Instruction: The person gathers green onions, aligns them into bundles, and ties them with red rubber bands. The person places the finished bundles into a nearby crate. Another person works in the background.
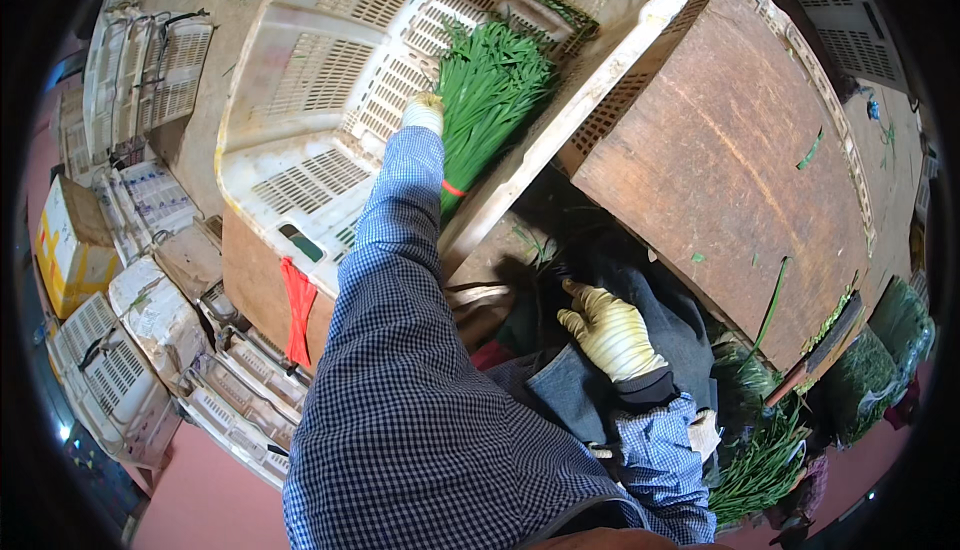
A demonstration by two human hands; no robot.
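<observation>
My left hand, in a pale knit glove, reaches into a large white slotted plastic crate. It is against the left side of a bundle of green leafy stalks, which look like garlic chives; its fingers are mostly hidden. A red band circles the bundle near its lower end. Above my lap, my right hand wears a striped yellowish glove, its fingers partly bent and apart, with nothing visible in it. More red bands hang in a bunch at the crate's near side.
On the right, a worn wooden board rests on another crate and bears leaf scraps. At its near corner lies a wooden-handled knife with green bits. Bundled greens lie below it. Stacked crates and a white-and-yellow box stand at left.
</observation>
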